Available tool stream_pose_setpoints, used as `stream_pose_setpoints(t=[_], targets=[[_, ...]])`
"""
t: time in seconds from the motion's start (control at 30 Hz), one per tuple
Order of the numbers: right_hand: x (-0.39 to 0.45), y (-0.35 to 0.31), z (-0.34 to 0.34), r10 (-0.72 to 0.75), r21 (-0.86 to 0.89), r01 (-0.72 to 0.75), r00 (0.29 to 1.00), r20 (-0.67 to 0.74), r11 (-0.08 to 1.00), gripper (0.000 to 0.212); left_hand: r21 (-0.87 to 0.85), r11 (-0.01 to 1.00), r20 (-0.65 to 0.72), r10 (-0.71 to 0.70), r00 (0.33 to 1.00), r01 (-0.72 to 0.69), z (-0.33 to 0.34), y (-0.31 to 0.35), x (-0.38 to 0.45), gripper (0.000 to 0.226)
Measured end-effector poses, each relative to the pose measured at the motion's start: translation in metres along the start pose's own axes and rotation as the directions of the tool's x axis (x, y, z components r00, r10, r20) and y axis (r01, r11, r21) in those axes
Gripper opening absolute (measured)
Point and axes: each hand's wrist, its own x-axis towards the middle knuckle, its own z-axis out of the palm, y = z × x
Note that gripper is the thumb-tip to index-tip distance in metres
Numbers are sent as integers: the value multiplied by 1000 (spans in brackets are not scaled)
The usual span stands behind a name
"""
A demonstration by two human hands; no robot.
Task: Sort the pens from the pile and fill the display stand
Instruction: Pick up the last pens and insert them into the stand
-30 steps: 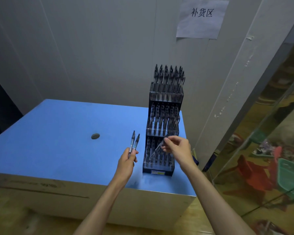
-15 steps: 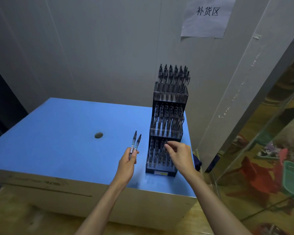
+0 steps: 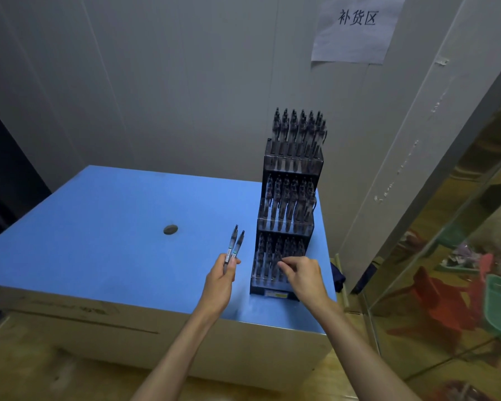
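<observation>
My left hand (image 3: 220,280) grips two pens (image 3: 234,246) just left of the display stand (image 3: 287,221); my right hand (image 3: 301,274) pinches a pen in its bottom tier.

1. The display stand (image 3: 287,227) stands on the table (image 3: 99,241) at its right edge, before the wall (image 3: 185,82)
2. Three tiers of pens (image 3: 298,131) rise toward the rear
3. The left hand (image 3: 222,280) is left of the stand, with two pens (image 3: 234,246) in it
4. The right hand (image 3: 302,274) is at the lowest tier
5. A paper sign (image 3: 356,27) hangs on the wall above
</observation>
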Motion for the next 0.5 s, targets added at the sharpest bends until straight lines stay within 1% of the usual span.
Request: stream_pose_setpoints(t=[0.1, 0.17, 0.23, 0.3, 0.4, 0.5], targets=[[-1, 0, 1, -2, -4, 2, 1000, 18, 1000, 24, -12, 1000, 12, -3, 1000, 3, 3, 3, -2, 26], [-2, -2, -1, -16, -16, 17, 999, 44, 1000, 20, -20, 1000, 20, -6, 1000, 6, 6, 5, -4, 28], [-1, -5, -5, -27, -11, 27, 999, 41, 1000, 19, -28, 1000, 23, -2, 1000, 2, 8, 9, -4, 30], [0, -10, -11, -38, 6, 38, 999, 2, 999, 23, -34, 999, 33, 11, 999, -10, 10, 13, -4, 30], [2, -20, -21, -80, 34, 83, 993, -82, 996, 21, -39, 999, 54, 35, 998, -33, 14, 18, -4, 26], [3, -31, -30, -89, 165, 105, 991, -103, 981, 19, -56, 997, 83, 53, 995, -48, 19, 21, -3, 25]])
